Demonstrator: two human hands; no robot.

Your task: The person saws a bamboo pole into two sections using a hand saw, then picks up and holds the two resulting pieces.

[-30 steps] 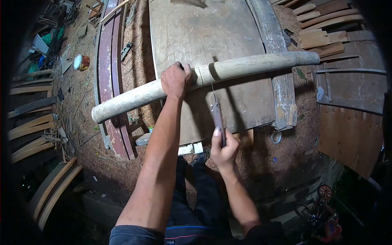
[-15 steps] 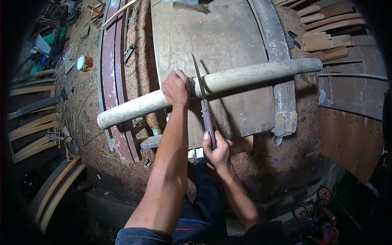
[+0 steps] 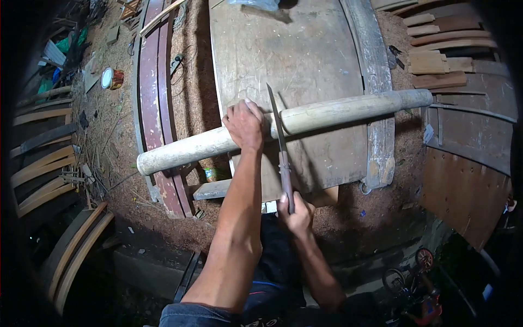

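A long pale bamboo pole [image 3: 338,111] lies slantwise across a plywood-topped bench [image 3: 283,49] and a maroon beam [image 3: 150,82]. My left hand [image 3: 244,124] is closed over the pole left of its middle, knuckles up. Just right of that hand, the narrow blade of a saw [image 3: 277,120] crosses the pole, its tip pointing away from me. My right hand [image 3: 297,213] grips the saw's handle below the pole, near the bench's front edge. Whether the blade has cut into the pole cannot be made out.
A paint can [image 3: 111,78] stands on the littered ground at left. Curved wooden pieces [image 3: 46,163] are stacked at far left, more timber [image 3: 436,60] at upper right. Clear plastic [image 3: 256,4] lies at the bench's far end. A small bicycle [image 3: 414,278] is at lower right.
My right hand has drawn the saw back toward me, so less blade extends beyond the pole. The view has shifted slightly; my left hand keeps its hold.
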